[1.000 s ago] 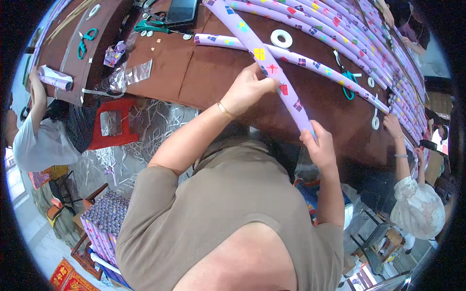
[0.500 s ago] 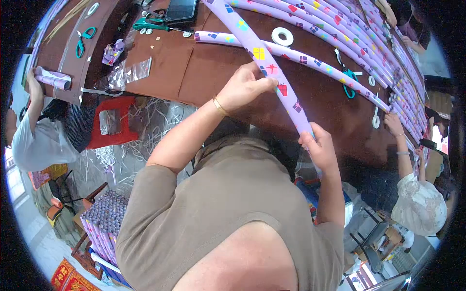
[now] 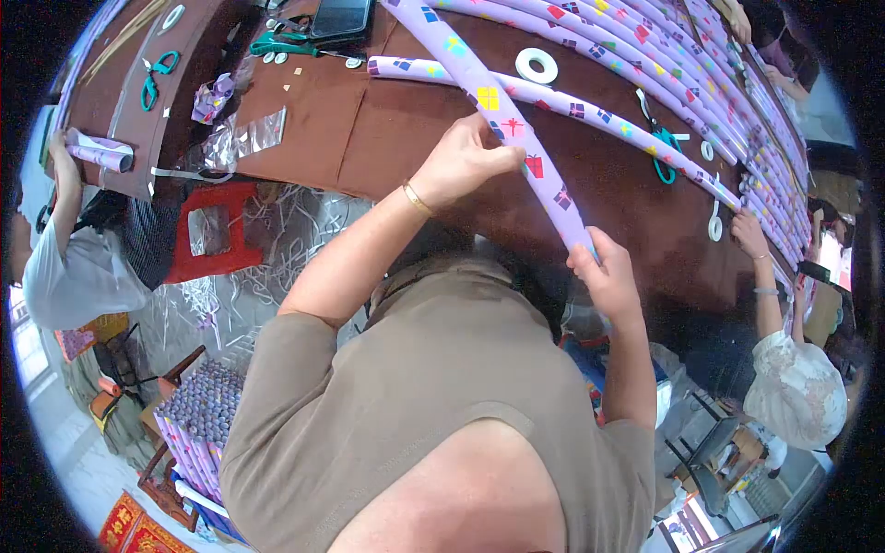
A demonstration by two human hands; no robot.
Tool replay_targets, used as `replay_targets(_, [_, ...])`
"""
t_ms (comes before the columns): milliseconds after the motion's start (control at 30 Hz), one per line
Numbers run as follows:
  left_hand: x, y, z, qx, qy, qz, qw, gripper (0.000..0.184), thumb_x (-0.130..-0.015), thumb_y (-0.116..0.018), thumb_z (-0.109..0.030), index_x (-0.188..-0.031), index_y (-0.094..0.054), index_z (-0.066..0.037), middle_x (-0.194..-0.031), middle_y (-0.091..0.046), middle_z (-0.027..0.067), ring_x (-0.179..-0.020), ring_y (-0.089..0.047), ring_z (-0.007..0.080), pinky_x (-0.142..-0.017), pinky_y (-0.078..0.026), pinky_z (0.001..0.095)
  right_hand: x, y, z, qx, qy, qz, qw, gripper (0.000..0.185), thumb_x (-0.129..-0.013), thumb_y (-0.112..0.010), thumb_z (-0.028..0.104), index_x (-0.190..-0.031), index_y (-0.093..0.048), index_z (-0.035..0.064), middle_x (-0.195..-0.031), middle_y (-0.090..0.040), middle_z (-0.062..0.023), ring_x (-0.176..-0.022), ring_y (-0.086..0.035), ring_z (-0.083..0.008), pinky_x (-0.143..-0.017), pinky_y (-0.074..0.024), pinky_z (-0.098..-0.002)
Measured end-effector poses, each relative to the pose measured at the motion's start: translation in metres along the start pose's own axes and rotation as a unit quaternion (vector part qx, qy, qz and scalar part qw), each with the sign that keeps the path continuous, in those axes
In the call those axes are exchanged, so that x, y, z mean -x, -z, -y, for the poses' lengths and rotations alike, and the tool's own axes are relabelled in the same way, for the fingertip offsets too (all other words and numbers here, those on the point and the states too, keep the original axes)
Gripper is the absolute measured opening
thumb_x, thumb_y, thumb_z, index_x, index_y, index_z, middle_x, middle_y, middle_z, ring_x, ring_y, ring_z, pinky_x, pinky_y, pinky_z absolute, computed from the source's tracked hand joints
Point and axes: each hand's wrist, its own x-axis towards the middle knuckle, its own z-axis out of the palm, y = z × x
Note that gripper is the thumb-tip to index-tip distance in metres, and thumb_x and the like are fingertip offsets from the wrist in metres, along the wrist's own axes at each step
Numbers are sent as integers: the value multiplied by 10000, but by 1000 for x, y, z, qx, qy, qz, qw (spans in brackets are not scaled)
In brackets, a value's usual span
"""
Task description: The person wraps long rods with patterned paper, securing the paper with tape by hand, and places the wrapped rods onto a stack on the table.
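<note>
A long lilac roll of gift-wrap paper (image 3: 489, 99), printed with coloured presents, slants across the table in front of me. My left hand (image 3: 468, 161) is closed at its left side near the middle, with the thumb lying on the paper. Around its near end my right hand (image 3: 604, 275) is wrapped, and the tip beyond is partly hidden. Behind this roll lies a second, thinner-looking roll (image 3: 636, 138); another person's hand (image 3: 749, 233) touches its right end. A white tape roll (image 3: 536, 66) rests just beyond it.
Many patterned rolls (image 3: 590, 57) lie along the back right. Teal scissors (image 3: 664, 157) are on the brown table (image 3: 369, 138), with a phone (image 3: 341, 17) farther back. At left, a co-worker's hand (image 3: 61, 152) holds a paper roll. A red stool (image 3: 249, 230) stands below.
Both my hands keep their hold on the roll, which has shifted very slightly left. Little else differs.
</note>
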Motion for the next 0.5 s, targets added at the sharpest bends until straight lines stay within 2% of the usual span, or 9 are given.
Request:
replay_targets(133, [-1, 0, 4, 4, -16, 10, 1000, 336, -821, -700, -145, -1077, -595, 45, -1027, -655, 93, -962, -624, 151, -891, -503, 308, -1, 0, 2, 1, 4, -3, 1000, 238, -953, -545, 256, -906, -581, 25, -725, -579, 1, -656, -508, -58, -583, -404, -234])
replay_targets(200, [2, -4, 1, 79, -15, 19, 997, 484, -852, -693, -135, -1276, -524, 25, -1040, -645, 62, -964, -616, 143, -906, -488, 303, -2, -1, 2, -12, 1, -2, 1000, 243, -952, -546, 261, -904, -581, 25, -725, -580, 1, -656, -509, -58, -584, -406, -234])
replay_targets(367, [8, -25, 0, 69, 15, 32, 997, 585, -832, -717, -89, -1346, -454, 3, -1047, -649, 59, -969, -615, 146, -916, -487, 309, -9, -8, 1, -48, -11, -15, 999, 267, -942, -558, 277, -956, -598, 13, -728, -596, -8, -649, -516, -61, -584, -420, -240])
replay_targets(500, [6, -22, 17, 51, -10, 36, 998, 591, -830, -709, -79, -1348, -435, -9, -1053, -646, 67, -1001, -608, 150, -928, -481, 316, -9, -8, 3, -25, -3, -16, 1000, 274, -945, -557, 275, -975, -602, 7, -735, -603, -14, -648, -519, -63, -586, -423, -240])
